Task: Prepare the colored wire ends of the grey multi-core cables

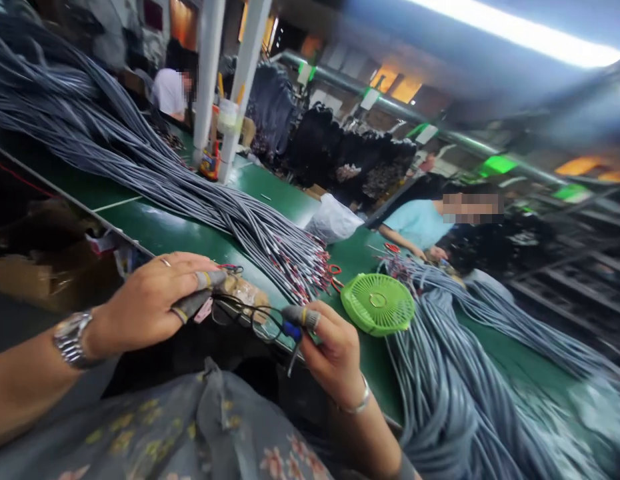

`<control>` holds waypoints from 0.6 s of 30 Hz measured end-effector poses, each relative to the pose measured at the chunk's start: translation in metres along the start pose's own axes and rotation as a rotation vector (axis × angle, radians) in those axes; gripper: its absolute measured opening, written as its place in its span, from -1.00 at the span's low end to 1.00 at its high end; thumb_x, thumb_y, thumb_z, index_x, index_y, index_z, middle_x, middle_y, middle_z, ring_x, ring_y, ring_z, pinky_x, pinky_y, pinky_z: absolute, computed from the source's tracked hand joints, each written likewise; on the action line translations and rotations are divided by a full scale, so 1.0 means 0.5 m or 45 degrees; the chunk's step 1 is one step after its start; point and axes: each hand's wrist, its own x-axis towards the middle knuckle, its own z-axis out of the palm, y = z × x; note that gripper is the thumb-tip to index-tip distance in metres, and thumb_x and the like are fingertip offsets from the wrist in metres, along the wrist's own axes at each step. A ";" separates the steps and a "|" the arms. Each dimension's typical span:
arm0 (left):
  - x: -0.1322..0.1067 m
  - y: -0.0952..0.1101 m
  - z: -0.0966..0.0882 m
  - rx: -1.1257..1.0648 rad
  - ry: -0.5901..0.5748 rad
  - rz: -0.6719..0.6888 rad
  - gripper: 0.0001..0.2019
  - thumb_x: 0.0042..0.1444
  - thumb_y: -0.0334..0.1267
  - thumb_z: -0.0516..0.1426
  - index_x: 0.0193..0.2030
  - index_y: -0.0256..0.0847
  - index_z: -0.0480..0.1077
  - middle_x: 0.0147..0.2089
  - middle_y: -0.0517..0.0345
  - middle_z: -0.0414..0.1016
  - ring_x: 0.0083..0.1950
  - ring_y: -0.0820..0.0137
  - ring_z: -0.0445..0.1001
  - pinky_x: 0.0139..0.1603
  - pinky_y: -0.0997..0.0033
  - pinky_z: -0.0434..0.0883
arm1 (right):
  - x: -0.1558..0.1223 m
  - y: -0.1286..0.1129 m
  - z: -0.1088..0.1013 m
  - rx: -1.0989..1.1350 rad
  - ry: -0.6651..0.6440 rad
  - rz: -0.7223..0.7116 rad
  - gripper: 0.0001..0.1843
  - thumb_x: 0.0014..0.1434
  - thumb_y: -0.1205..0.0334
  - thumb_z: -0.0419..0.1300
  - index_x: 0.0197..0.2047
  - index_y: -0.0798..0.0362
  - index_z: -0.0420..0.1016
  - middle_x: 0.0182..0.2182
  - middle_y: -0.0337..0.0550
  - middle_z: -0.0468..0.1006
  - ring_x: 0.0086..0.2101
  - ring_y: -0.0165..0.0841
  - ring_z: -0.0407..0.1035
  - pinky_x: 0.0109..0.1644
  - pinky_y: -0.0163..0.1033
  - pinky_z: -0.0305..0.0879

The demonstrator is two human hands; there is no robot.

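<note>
A pair of dark-framed eyeglasses (264,323) is stretched between my two hands, above the near edge of the bench. My left hand (163,297), with grey finger covers, a ring and a metal watch, pinches one end of the glasses. A small pink piece (204,311) shows below its fingertips. On the other end, my right hand (330,343) is closed with a covered fingertip, beside a small blue piece (291,330). Whether the blue piece belongs to the glasses I cannot tell. Behind the glasses lies a clear-wrapped brownish packet (247,297).
Long grey cable bundles (200,193) cross the green bench (340,267) at the left; more cables (435,360) hang at the right. A green fan (377,303) stands between them. Two posts (240,87) rise from the bench. A person in light blue (417,223) works across it.
</note>
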 end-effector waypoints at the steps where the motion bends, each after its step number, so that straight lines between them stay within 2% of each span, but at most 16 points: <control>1: 0.000 -0.006 0.006 -0.045 -0.004 -0.025 -0.68 0.22 -0.30 0.06 0.05 -0.17 0.53 0.03 0.04 0.62 0.08 0.23 0.56 0.13 0.20 0.51 | -0.003 0.003 0.003 0.007 0.009 0.019 -0.75 0.20 0.48 0.15 -0.15 0.03 0.56 -0.37 -0.19 0.53 -0.40 -0.43 0.43 -0.35 -0.39 0.35; 4: 0.003 -0.016 0.025 -0.110 -0.021 -0.024 -0.72 0.19 -0.30 0.08 -0.03 -0.13 0.56 -0.04 0.06 0.64 0.01 0.19 0.58 0.06 0.15 0.54 | -0.012 0.010 0.012 0.025 0.029 0.053 -0.76 0.21 0.44 0.18 -0.12 0.02 0.58 -0.37 -0.19 0.54 -0.39 -0.42 0.42 -0.34 -0.37 0.36; 9: 0.011 -0.021 0.046 0.004 -0.104 0.150 -0.68 0.00 -0.47 0.03 -0.22 -0.14 0.56 -0.27 0.11 0.63 -0.19 0.22 0.57 -0.09 0.21 0.53 | -0.026 0.015 0.019 0.058 0.047 0.103 -0.76 0.23 0.40 0.19 -0.08 0.00 0.60 -0.37 -0.17 0.54 -0.39 -0.41 0.42 -0.34 -0.35 0.36; 14: 0.005 -0.026 0.055 0.114 -0.268 0.218 -0.52 -0.16 -0.51 0.00 -0.14 -0.12 0.57 -0.25 0.10 0.64 -0.18 0.21 0.56 -0.12 0.27 0.51 | -0.041 0.020 0.022 0.082 0.058 0.132 -0.76 0.25 0.37 0.18 -0.08 -0.01 0.61 -0.38 -0.18 0.53 -0.40 -0.41 0.42 -0.35 -0.36 0.36; 18: 0.004 -0.016 0.059 0.160 -0.228 0.284 -0.60 -0.12 -0.53 -0.03 -0.23 -0.15 0.52 -0.24 0.09 0.63 -0.30 0.27 0.57 -0.28 0.36 0.50 | -0.049 0.021 0.019 0.133 0.085 0.158 -0.82 0.26 0.33 0.20 -0.13 0.02 0.62 -0.40 -0.18 0.53 -0.40 -0.42 0.42 -0.34 -0.37 0.38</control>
